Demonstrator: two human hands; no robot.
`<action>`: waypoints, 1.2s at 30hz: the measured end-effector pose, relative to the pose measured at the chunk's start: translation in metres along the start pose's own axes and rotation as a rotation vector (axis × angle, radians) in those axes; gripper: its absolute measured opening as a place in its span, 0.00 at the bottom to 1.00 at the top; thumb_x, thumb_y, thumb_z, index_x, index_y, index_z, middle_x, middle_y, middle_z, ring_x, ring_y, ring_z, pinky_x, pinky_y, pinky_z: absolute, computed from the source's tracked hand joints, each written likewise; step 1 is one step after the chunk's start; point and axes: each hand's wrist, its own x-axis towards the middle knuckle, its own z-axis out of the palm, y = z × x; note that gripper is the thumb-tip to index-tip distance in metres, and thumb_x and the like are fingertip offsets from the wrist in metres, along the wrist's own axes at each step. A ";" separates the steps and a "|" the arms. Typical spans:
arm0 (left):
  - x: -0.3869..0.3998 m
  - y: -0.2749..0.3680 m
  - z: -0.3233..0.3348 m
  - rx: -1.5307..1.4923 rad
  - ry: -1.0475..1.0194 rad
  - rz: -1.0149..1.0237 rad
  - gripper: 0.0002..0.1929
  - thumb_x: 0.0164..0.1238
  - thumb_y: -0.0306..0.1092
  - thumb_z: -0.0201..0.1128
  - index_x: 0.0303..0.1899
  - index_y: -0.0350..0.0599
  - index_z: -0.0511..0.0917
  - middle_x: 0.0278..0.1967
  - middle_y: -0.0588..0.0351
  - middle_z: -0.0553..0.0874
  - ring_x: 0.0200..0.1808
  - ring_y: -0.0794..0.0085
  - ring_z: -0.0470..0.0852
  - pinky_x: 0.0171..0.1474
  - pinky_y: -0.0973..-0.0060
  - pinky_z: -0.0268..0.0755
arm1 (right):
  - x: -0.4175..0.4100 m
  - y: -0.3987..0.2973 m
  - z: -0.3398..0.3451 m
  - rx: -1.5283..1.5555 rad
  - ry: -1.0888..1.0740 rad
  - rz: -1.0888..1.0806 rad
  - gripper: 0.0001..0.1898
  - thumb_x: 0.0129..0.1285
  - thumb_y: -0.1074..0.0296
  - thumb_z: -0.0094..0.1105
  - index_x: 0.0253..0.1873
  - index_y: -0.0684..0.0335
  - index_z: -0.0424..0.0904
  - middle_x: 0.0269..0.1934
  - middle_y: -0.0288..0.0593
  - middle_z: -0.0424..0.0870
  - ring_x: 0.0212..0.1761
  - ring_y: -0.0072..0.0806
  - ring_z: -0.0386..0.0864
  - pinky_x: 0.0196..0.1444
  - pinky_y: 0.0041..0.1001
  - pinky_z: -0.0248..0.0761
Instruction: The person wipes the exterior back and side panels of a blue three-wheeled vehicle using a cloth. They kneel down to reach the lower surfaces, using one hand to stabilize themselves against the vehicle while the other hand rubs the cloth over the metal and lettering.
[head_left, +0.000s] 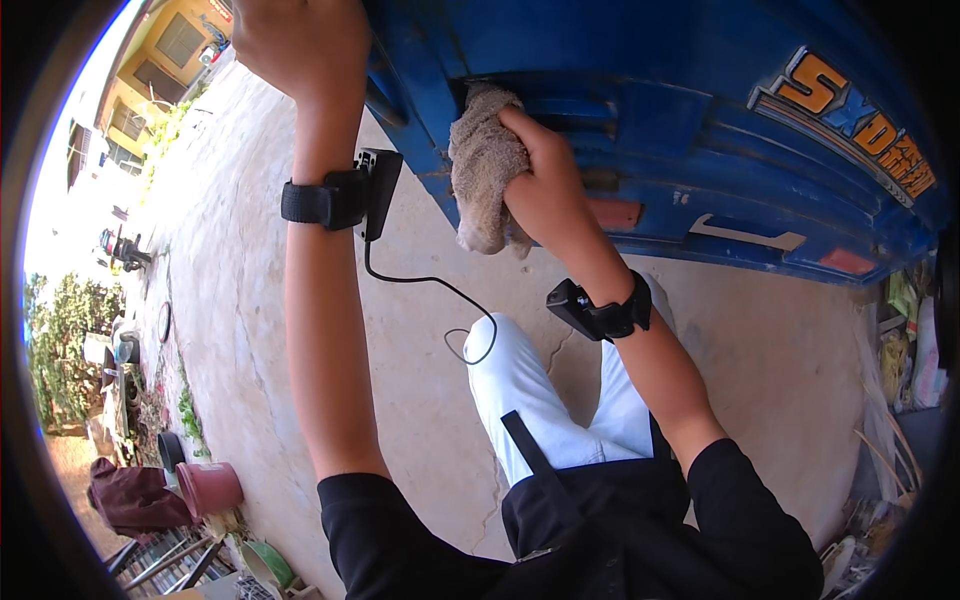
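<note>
My right hand (551, 172) grips a bunched, greyish terry cloth (484, 169). The cloth rests against a recess near the lower left corner of a blue metal vehicle panel (660, 120). Large orange and blue lettering (855, 120) and reddish reflectors (847, 261) mark that panel. My left hand (304, 49) is raised at the top edge of the view, by the panel's left side. Its fingers are folded and partly cut off, so what they hold is hidden. Each wrist carries a black strapped device; a thin cable hangs from the left device (379, 195).
Below lies cracked concrete ground (420, 420). To the left stand a pink bucket (210, 487), a green basin (268, 562), a dark red cloth (135, 495) and shrubs (71, 352). Bags and clutter (907, 337) line the right side. A yellow house (161, 56) is far off.
</note>
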 end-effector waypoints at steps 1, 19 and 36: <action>0.000 -0.002 0.001 -0.017 0.019 0.029 0.18 0.75 0.38 0.51 0.56 0.35 0.75 0.41 0.43 0.84 0.40 0.63 0.84 0.44 0.71 0.75 | -0.002 -0.001 0.000 0.010 -0.027 0.021 0.31 0.51 0.91 0.39 0.64 0.73 0.68 0.57 0.59 0.78 0.58 0.42 0.78 0.62 0.30 0.69; 0.000 -0.008 0.001 0.023 0.016 0.007 0.18 0.74 0.40 0.52 0.55 0.35 0.75 0.45 0.40 0.85 0.46 0.55 0.84 0.49 0.67 0.74 | -0.024 0.005 -0.023 -0.069 0.369 -0.286 0.18 0.51 0.86 0.51 0.49 0.71 0.70 0.45 0.53 0.79 0.45 0.48 0.78 0.53 0.34 0.70; -0.002 -0.004 0.000 -0.045 0.047 0.010 0.18 0.73 0.39 0.54 0.54 0.34 0.75 0.44 0.39 0.85 0.46 0.56 0.84 0.48 0.67 0.74 | -0.023 -0.012 -0.022 -0.021 0.356 -0.215 0.18 0.52 0.87 0.47 0.50 0.71 0.69 0.42 0.50 0.81 0.44 0.39 0.79 0.52 0.29 0.69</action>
